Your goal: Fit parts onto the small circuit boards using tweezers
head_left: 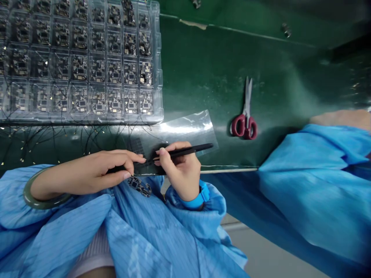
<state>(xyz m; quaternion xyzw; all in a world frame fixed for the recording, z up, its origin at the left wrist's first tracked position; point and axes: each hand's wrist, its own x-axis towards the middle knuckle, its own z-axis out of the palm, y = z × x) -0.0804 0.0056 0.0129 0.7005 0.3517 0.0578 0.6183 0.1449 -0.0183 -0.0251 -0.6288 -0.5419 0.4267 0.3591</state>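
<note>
My left hand has its thumb and a curled finger closed on a small dark circuit board, which sticks out below the fingers by the table edge. Its index finger stretches onto a clear plastic sheet that carries a grid of small black pieces. In my right hand is a pair of slim black tweezers, gripped like a pen. Their tip points left, close to the left index fingertip and low over the sheet. What lies at the tip is too small to make out.
A clear compartment tray full of circuit boards stands at the upper left. Thin black cables with small gold ends lie along its front edge. Red-handled scissors rest on the green mat. At right is another person's blue sleeve.
</note>
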